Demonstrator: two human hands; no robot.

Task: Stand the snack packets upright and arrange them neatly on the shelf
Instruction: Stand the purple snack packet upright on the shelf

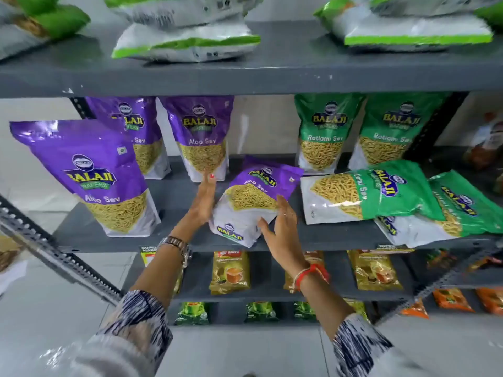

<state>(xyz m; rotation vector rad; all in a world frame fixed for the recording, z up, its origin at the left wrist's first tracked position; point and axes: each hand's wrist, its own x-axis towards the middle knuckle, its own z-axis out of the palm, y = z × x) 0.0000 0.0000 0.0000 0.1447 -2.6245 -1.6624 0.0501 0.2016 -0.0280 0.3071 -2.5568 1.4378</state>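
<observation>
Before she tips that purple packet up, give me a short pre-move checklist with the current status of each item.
1. Both hands on the lying purple Aloo Sev packet: ok; left hand at its left side, right hand at its lower right.
2. Packet upright: not ok, it lies tilted on the shelf.
3. Free spot to stand it: ok, bare shelf in front of the upright purple packet.
4. Neighbours clear: cannot tell; the fallen green Ratlami Sev packet lies close on the right.
5. Green packets tidy: not ok, two lie flat, one on the other.
</observation>
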